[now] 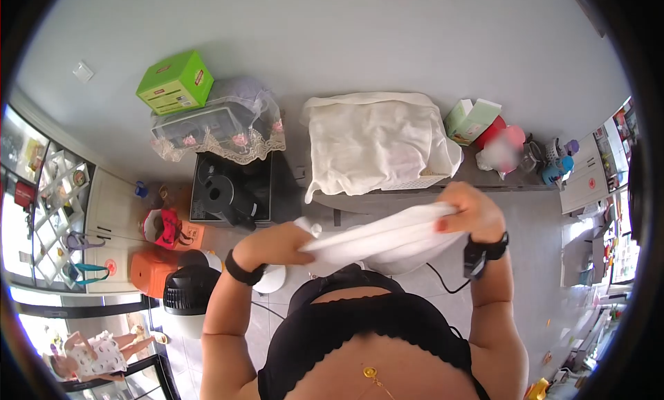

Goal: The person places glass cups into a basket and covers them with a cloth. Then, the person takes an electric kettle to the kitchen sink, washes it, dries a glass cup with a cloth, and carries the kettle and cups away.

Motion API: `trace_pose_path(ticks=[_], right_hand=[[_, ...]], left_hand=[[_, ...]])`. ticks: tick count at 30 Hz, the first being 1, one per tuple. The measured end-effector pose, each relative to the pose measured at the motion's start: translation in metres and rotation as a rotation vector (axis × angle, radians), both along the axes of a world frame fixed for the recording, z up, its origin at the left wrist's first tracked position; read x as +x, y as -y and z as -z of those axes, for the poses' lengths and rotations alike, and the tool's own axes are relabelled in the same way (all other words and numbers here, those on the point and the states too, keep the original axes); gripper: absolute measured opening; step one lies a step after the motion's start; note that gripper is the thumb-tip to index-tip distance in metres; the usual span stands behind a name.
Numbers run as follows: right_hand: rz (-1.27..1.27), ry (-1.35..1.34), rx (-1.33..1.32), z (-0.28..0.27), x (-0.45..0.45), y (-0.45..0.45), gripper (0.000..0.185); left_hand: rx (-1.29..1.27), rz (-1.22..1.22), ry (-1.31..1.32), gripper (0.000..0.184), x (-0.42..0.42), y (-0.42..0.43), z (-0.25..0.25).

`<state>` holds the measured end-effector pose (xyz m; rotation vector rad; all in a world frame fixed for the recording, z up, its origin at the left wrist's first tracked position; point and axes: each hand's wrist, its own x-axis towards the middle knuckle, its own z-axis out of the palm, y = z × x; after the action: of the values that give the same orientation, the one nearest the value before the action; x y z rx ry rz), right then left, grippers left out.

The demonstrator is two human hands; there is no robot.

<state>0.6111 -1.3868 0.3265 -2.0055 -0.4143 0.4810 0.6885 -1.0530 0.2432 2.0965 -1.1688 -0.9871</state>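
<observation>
A white cloth (387, 235) is stretched between my two hands in front of my body, with loose folds hanging along its lower side. My left hand (273, 249) is closed around one end, and a bit of the cloth sticks out above its fingers. The other end is gripped in my right hand (474, 212), thumb on the near side. Beyond my hands, a cream cloth (373, 140) is draped over a white basket (411, 183) on a long shelf. Its contents are hidden.
Left of the basket stand a lace-covered appliance (207, 130), a green box (176, 82) and a black machine (225, 196). At right are a green-and-white carton (472, 121) and a kettle (531, 156). A black-and-white fan (190, 293) stands low left; another person (100, 351) is beyond it.
</observation>
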Motion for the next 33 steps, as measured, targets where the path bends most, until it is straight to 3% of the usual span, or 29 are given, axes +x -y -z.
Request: trace_pose_path(ticks=[2,4,6,9,12,13,15,18,20,21,23,24,25,27,28,30,32,33], right_hand=[[0.125,0.021,0.046,-0.004,-0.013,0.028,0.028],[0.117,-0.033,-0.286,0.003,-0.014,0.062,0.028],[0.16,-0.051,-0.443,0.021,-0.011,0.097,0.028],[0.278,-0.084,-0.765,0.044,0.018,0.14,0.028],[0.601,0.395,-0.92,0.081,0.076,0.172,0.027],[0.75,0.559,-0.949,0.086,0.097,0.17,0.026],[0.916,0.774,-0.842,0.106,0.148,0.175,0.027],[1.034,0.831,-0.737,0.122,0.189,0.153,0.036],[1.033,0.691,-0.333,0.11,0.172,0.106,0.046],[1.018,0.684,-0.33,0.112,0.163,0.1,0.046],[0.79,0.525,-0.173,0.124,0.142,0.09,0.043],[0.744,0.481,-0.115,0.128,0.128,0.083,0.041],[0.697,0.438,-0.058,0.133,0.114,0.077,0.038],[0.668,0.428,0.016,0.163,0.094,0.081,0.031],[0.719,0.332,0.165,0.162,0.081,0.07,0.023],[0.763,0.262,0.228,0.154,0.062,0.041,0.019],[0.716,0.217,0.249,0.158,0.052,0.019,0.018],[0.689,0.156,0.23,0.16,0.049,0.004,0.017]], left_hand=[[-0.075,-0.207,0.13,0.021,0.009,-0.023,0.021],[0.072,-0.432,0.2,0.02,0.021,-0.04,0.014],[0.126,-0.603,0.314,0.017,0.036,-0.042,-0.008],[0.006,-0.62,0.642,0.019,0.077,-0.025,-0.012],[-0.158,-0.742,0.941,0.021,0.14,0.009,-0.002],[-0.127,-0.838,0.885,0.019,0.157,0.021,-0.007],[-0.107,-0.934,0.838,0.018,0.189,0.034,0.003],[-0.311,-1.115,0.955,0.02,0.221,0.037,0.032],[-0.572,-1.154,1.092,0.029,0.191,0.039,0.04],[-0.57,-1.217,0.842,0.034,0.164,0.036,0.033],[-0.476,-1.079,1.076,0.035,0.128,0.003,0.053],[-0.537,-1.268,0.819,0.033,0.101,-0.007,0.06],[-0.523,-1.276,1.018,0.03,0.084,-0.027,0.081],[-0.476,-1.524,0.959,0.026,0.042,-0.059,0.115],[-0.323,-1.693,0.792,0.029,0.023,-0.068,0.121],[-0.234,-1.718,1.017,0.034,0.004,-0.085,0.155],[-0.298,-1.951,0.781,0.041,-0.002,-0.073,0.162],[-0.191,-1.971,0.893,0.041,0.004,-0.076,0.182]])
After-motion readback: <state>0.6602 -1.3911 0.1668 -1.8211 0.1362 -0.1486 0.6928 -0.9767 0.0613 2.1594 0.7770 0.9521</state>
